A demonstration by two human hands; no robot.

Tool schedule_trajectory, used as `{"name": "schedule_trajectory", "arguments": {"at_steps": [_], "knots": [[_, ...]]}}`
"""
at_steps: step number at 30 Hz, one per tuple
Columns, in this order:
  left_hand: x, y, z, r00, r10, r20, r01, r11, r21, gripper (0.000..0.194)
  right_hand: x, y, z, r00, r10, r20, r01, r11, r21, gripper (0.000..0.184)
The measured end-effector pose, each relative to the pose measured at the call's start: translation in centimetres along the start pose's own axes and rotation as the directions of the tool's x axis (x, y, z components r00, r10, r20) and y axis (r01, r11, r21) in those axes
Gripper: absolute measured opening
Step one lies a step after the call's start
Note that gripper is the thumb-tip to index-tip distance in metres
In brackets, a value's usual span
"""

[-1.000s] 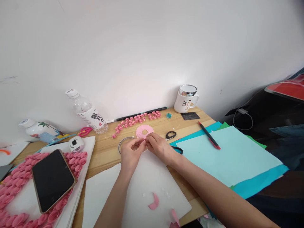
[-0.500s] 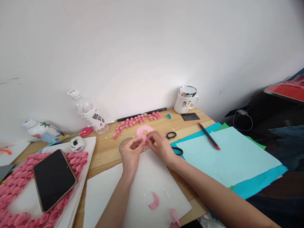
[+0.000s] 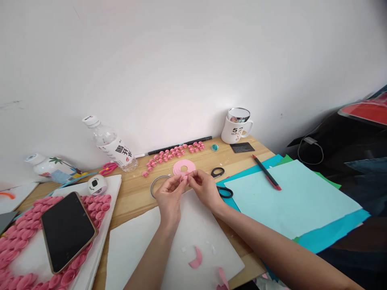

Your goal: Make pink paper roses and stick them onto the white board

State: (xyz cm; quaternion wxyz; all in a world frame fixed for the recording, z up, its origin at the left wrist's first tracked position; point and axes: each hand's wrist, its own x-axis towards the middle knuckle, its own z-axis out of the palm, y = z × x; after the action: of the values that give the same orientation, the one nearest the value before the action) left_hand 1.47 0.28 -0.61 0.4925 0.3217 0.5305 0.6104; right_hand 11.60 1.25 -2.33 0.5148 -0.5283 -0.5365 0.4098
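Between the fingertips of both hands is a small pink paper strip [image 3: 184,177], mostly hidden by the fingers. My left hand [image 3: 169,197] pinches it from the left, and my right hand [image 3: 204,189] pinches it from the right. Just beyond the fingers lies a pink paper ring [image 3: 184,166], flat on the wooden table. Several small rolled pink paper flowers [image 3: 172,153] stand in rows behind it. Below my wrists a white sheet [image 3: 136,245] carries a curved pink scrap [image 3: 196,257]. Black scissor handles [image 3: 225,192] show beside my right hand.
At left, a phone [image 3: 68,231] rests on a board covered with pink paper rolls [image 3: 22,233]. A water bottle [image 3: 113,145] and a white mug [image 3: 236,129] stand by the wall. A pen [image 3: 266,172] lies on light blue paper [image 3: 296,201] at right.
The fingers of both hands have shifted slightly around the pink paper strip, and more of the pink ring's lower edge shows. The view has moved a little; the other things stay put.
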Motion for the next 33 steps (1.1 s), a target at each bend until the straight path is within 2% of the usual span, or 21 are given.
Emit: {"name": "schedule_trajectory", "arguments": {"at_steps": [2, 5, 8, 11, 14, 18, 21, 25, 29, 33], "knots": [[0.1, -0.1, -0.1, 1.000, -0.008, 0.014, 0.008, 1.000, 0.010, 0.031, 0.1, 0.2, 0.0, 1.000, -0.012, 0.007, 0.012, 1.000, -0.013, 0.015], [0.3, 0.2, -0.4, 0.996, -0.019, 0.089, 0.012, 0.996, 0.088, 0.030, 0.3, 0.5, -0.2, 0.984, -0.176, 0.040, 0.180, 0.977, -0.112, 0.010], [0.6, 1.0, -1.0, 0.980, -0.056, 0.193, 0.019, 0.983, 0.184, 0.030, 0.6, 0.8, -0.7, 0.908, -0.397, 0.138, 0.420, 0.862, -0.283, 0.009], [1.0, 1.9, -1.6, 0.958, -0.101, 0.270, 0.030, 0.966, 0.255, 0.024, 0.9, 1.1, -1.1, 0.810, -0.507, 0.296, 0.587, 0.715, -0.380, 0.013], [1.4, 2.4, -2.0, 0.946, -0.104, 0.306, 0.004, 0.951, 0.310, 0.017, 1.0, 1.3, -1.3, 0.737, -0.541, 0.406, 0.676, 0.611, -0.413, 0.016], [1.5, 2.5, -2.0, 0.953, -0.080, 0.292, -0.027, 0.939, 0.343, 0.013, 1.0, 1.2, -1.4, 0.694, -0.577, 0.432, 0.720, 0.554, -0.418, 0.017], [1.3, 2.4, -1.8, 0.967, -0.078, 0.242, 0.008, 0.961, 0.277, 0.015, 0.9, 1.0, -1.3, 0.715, -0.575, 0.398, 0.699, 0.579, -0.419, 0.016], [0.8, 2.1, -1.5, 0.980, -0.081, 0.182, 0.047, 0.982, 0.186, 0.022, 0.6, 1.1, -0.9, 0.796, -0.552, 0.249, 0.602, 0.678, -0.422, 0.012], [0.5, 1.5, -1.0, 0.993, -0.027, 0.112, 0.011, 0.990, 0.141, 0.026, 0.4, 1.3, -0.3, 0.860, -0.500, 0.104, 0.504, 0.796, -0.335, 0.008], [0.3, 0.8, -0.5, 0.996, -0.032, 0.088, 0.025, 0.996, 0.080, 0.027, 0.3, 1.0, -0.2, 0.871, -0.490, 0.037, 0.477, 0.824, -0.306, 0.009]]}}
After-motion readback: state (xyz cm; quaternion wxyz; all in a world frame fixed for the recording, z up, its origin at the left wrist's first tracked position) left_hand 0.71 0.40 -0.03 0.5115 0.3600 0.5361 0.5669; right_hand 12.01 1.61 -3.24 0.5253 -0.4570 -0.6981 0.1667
